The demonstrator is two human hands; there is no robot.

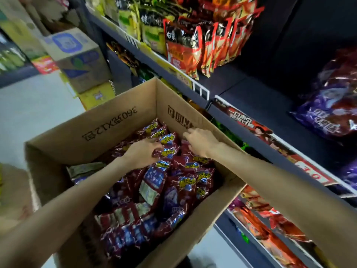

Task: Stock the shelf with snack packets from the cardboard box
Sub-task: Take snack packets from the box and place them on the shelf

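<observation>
— What's in the box (119, 120)?
— Dark red snack packets (173, 182), heaped loose.
— And the hands?
— Both inside it. The left hand (144, 153) curls its fingers round a packet top; the right hand (201, 141) reaches in beside it, fingers bent, near the box wall.
— The shelf (257, 88)?
— Just beside the box, holding purple packs (328, 105).

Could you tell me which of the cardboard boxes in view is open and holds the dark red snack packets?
The large brown cardboard box under both hands; the stacked boxes behind it are closed.
</observation>
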